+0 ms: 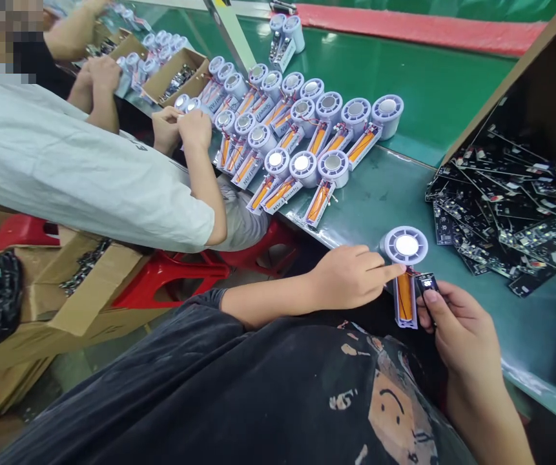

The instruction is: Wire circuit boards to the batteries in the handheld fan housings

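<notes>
A handheld fan [406, 245] with a pale purple round head stands at the bench edge, its handle facing me. The handle is uncovered, showing an orange battery [405, 300] and thin wires. My left hand [348, 278] grips the fan near its neck, index finger stretched to the wires; its thumb is mostly hidden. My right hand [462, 323] pinches a small black circuit board [427, 284] with a lit display, beside the handle. Wires seem to run from the board into the fan.
Rows of similar fans [301, 165] stand on the green bench [379, 194] to the left. A heap of black circuit boards [505, 213] spills from a carton at right. Co-workers sit at left, one with hands [193, 129] at fans. Red stools [166, 284] and cartons [93, 284] stand below.
</notes>
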The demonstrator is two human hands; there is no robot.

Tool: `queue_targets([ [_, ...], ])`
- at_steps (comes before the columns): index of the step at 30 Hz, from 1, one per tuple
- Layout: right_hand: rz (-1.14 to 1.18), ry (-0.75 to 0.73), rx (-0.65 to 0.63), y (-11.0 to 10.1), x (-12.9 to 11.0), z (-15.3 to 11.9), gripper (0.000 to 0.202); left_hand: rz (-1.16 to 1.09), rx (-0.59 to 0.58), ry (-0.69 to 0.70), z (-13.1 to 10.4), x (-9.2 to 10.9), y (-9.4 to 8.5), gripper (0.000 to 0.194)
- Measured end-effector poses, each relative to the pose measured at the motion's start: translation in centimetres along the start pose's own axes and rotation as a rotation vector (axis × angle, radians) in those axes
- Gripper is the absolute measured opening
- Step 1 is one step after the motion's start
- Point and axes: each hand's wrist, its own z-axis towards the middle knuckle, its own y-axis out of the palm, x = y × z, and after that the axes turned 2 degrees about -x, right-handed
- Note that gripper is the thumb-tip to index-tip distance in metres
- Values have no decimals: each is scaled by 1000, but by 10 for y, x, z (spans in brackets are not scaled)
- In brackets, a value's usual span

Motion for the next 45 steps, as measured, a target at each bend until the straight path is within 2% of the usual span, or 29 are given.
queue_targets([
  [2, 14, 14, 17, 0, 1, 1, 41, 57, 25, 7, -3, -2, 0, 33],
  [5, 14, 19, 19, 0, 1, 1, 41, 94, 0, 18, -3, 0, -1, 34],
  [14, -71, 17, -63, -5, 2, -1, 35, 44, 1, -5, 2, 3, 1, 32],
  [19, -83, -13, -77, -5, 1, -1, 32, -121, -90, -113, 4, 3, -1, 32],
  [26, -78, -4, -83, -3, -3, 1, 34, 86, -172, -107, 10, 18, -5, 28],
  [32, -12, 70, -51, -1, 1, 2, 39, 99, -288, -141, 22, 26, -11, 27],
  [35, 15, 41, -25, 2, 2, 3, 38, 91, -237, -75, 22, 18, -15, 26],
  [37, -2, -66, 3, 3, 0, 3, 42, 87, -146, 22, 22, 6, -19, 28],
  [39, -123, -251, 56, 4, -5, 1, 49, 103, -59, 104, 24, -8, -21, 40],
  [41, -389, -419, 96, 2, -14, -3, 37, 118, -53, 167, 30, -21, -20, 52],
  [43, -698, -496, 141, 0, -25, -10, 17, 94, -90, 196, 37, -29, -16, 46],
  [45, -923, -512, 198, -3, -34, -17, 21, 51, -118, 152, 42, -33, -12, 37],
])
